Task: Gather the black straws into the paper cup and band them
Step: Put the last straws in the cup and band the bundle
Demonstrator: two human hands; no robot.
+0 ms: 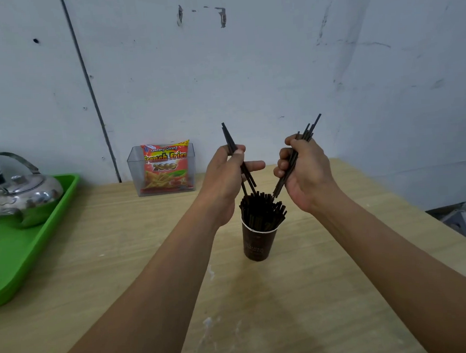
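Note:
A dark brown paper cup [255,244] stands upright on the wooden table [122,251], packed with many black straws [262,211] that stick out above its rim. Just above and left of the cup, my left hand [226,174] pinches a few black straws [229,138] between thumb and fingers; their lower ends hang over the cup's bundle. To the cup's upper right, my right hand [302,166] grips a small bunch of black straws [307,133], tilted with its lower end pointing down at the cup. No band is visible.
A clear plastic box [136,176] with a French fries snack packet [165,166] stands by the wall behind. A green tray [27,260] at the left carries a metal kettle [23,194]. The table's right edge [448,231] runs diagonally near my right arm.

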